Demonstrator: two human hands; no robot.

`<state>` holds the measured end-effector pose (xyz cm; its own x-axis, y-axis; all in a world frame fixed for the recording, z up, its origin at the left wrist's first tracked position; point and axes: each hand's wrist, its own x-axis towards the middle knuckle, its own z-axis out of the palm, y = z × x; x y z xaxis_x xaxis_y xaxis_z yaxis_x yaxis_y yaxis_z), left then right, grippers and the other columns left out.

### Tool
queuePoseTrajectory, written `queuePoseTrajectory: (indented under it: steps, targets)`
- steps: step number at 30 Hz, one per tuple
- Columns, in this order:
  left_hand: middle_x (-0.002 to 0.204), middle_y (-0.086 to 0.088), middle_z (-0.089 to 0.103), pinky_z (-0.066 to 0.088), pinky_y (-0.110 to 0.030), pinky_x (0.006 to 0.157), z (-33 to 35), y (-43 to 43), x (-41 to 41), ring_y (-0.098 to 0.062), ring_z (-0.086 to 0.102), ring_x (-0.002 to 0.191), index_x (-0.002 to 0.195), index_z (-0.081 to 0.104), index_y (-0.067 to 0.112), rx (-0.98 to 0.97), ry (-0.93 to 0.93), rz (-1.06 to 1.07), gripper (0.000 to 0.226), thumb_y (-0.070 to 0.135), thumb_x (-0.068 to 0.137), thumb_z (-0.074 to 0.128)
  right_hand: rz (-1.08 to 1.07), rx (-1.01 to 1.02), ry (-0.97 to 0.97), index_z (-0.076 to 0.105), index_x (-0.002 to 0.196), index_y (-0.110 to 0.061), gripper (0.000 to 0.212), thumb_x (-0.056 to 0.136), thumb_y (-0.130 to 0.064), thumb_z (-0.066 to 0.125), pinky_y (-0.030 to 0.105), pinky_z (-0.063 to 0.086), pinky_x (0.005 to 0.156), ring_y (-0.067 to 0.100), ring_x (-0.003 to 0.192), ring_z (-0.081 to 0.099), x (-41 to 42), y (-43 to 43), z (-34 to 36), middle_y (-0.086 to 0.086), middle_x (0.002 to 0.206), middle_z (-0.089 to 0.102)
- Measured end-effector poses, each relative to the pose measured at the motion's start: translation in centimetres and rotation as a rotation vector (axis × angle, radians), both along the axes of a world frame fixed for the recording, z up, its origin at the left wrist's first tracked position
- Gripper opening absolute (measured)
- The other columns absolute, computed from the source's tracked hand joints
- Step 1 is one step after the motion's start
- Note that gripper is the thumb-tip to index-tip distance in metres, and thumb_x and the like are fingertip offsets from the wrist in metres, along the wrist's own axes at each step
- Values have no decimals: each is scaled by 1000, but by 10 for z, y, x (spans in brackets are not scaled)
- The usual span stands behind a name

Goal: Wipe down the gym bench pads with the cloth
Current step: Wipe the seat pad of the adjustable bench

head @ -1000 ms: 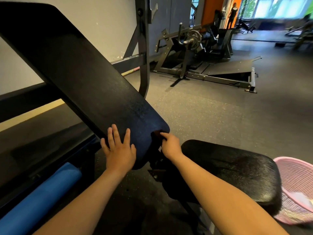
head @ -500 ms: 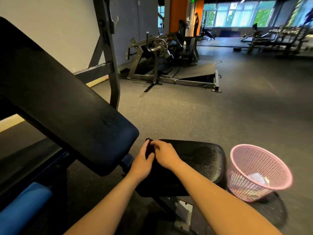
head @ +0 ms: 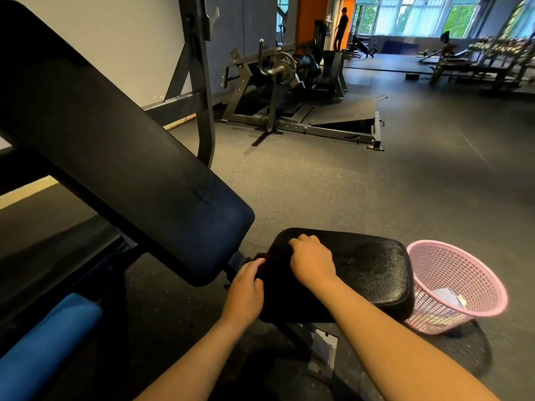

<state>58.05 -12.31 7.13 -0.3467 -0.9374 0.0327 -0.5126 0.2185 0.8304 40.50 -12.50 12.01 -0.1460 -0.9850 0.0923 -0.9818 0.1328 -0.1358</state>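
Far left, a blue foam roller [head: 43, 342] sits low near the frame, not part of this. Above it the long slanted backrest pad [head: 115, 157] runs down to the right, and nobody's touching it now. A second ago the left hand was flat on its lower end and the right hand had the cloth up against that same end, so I'd guess the backrest is done with, at least for now.

Both hands have since dropped to the left end of the seat pad [head: 367, 270]. The left hand [head: 244, 293] is at the near-left corner with its fingers curled into the cloth [head: 276, 266], which is dark on a dark pad, so its edges are honestly hard to make out. The right hand [head: 312, 261] is just to the right and a bit farther, knuckles up, also gripping the cloth on top of the pad. Half a second ago the hands were nearly touching and now they're a little apart, so to me it looks like the cloth is being spread or refolded before the seat gets wiped.

Most of the seat's right side is uncovered, probably not wiped yet. Just right of it on the floor is a pink basket [head: 434, 302]
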Motion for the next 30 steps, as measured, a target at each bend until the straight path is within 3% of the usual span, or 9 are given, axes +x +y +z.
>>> queuePoseTrajectory:
  steps: [4,12,17,20,24,30]
  targets:
    - [166,5,17,20,-32,120,-9,-6,-8,-15,14,153,154,34,31,26,-41,-126,48,23,107,40,7,-36,118,61,126,-19,32,95,-25,51,33,46,73,22,108,53,5,-2,-4,2,117,58]
    - [168,-7,7,13,-44,125,-9,-61,-42,-26,7,154,160,21,22,73,-127,-273,52,29,109,31,-54,-57,117,64,119,-20,31,94,-25,47,37,50,78,21,108,51,9,-4,-5,0,114,59]
    - [167,-13,7,17,-46,123,-9,-105,-72,-33,16,151,160,18,22,130,-193,-304,54,35,108,26,-126,-69,128,66,114,-19,29,95,-28,46,38,47,71,22,110,49,11,-7,-6,1,110,58]
    - [165,-15,12,26,-49,119,-17,-112,-73,-36,27,146,159,20,24,134,-139,-269,53,33,108,25,-128,-71,164,66,114,-19,29,94,-31,48,36,45,67,21,108,50,11,-8,-7,0,109,59]
    - [153,-19,33,33,-47,111,-15,-98,-56,-37,41,135,157,27,24,140,-84,-197,49,28,108,24,-133,-56,188,65,116,-19,30,94,-32,49,38,48,71,20,108,50,12,-9,-6,0,112,58]
    - [152,-18,36,42,-39,99,-15,-52,-10,-33,49,127,156,29,19,40,-57,-212,48,23,108,29,-152,-53,203,65,111,-16,27,95,-30,49,39,50,72,21,109,51,16,-9,-5,0,110,59]
